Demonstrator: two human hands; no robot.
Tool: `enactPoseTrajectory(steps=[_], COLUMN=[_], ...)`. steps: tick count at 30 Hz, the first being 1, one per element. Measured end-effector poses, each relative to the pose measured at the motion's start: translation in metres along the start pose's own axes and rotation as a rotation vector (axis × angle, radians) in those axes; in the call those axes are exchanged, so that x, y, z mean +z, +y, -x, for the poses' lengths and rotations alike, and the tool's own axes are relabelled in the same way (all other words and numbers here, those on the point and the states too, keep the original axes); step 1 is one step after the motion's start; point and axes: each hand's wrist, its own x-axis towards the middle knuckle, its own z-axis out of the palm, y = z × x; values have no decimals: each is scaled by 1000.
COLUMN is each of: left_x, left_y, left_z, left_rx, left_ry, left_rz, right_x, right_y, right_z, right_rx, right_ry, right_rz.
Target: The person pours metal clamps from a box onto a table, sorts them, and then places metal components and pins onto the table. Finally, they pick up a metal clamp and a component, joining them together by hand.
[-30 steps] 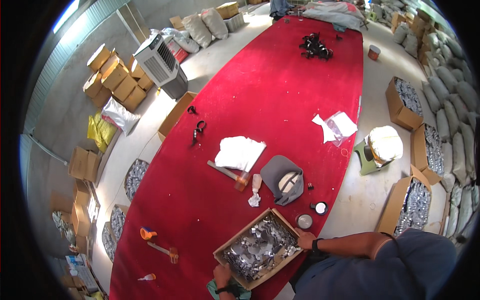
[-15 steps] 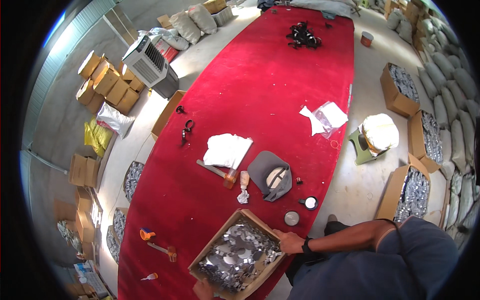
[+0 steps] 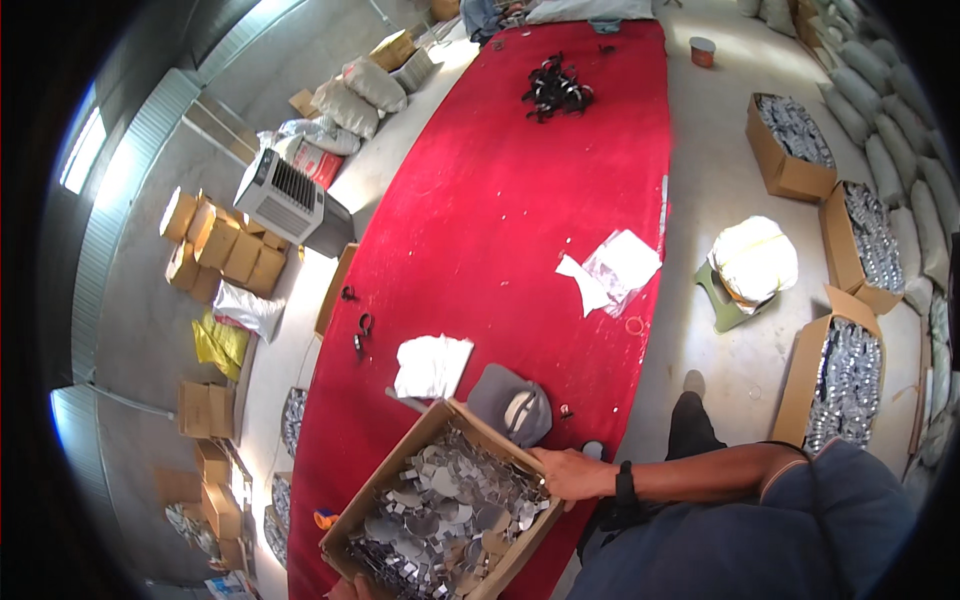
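Above the near end of the long red felt-like table cover [image 3: 540,230], the right hand [image 3: 568,472] grips the far edge of a brown cardboard box [image 3: 392,478] heaped with flat, shiny metal pieces [image 3: 450,510], just beside a grey cap [image 3: 512,405], while the left hand [image 3: 345,588], barely visible at the box's near corner, has a grip I cannot tell.

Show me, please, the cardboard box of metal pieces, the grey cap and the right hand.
cardboard box [image 3: 400,455]: head view, left wall.
grey cap [image 3: 512,404]: head view, crown.
right hand [image 3: 570,472]: head view, back of hand.
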Motion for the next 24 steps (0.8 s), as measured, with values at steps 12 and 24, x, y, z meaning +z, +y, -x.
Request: enactPoseTrajectory(steps=[12,24], left_x=[190,376], left_y=[234,462], left_z=[-101,-247], left_rx=[368,423], left_ry=[17,-182], left_rz=[54,75], right_x=[-324,-566], right_y=[41,110], right_z=[105,78], right_rx=[189,313], right_ry=[310,520], right_rz=[-70,-66])
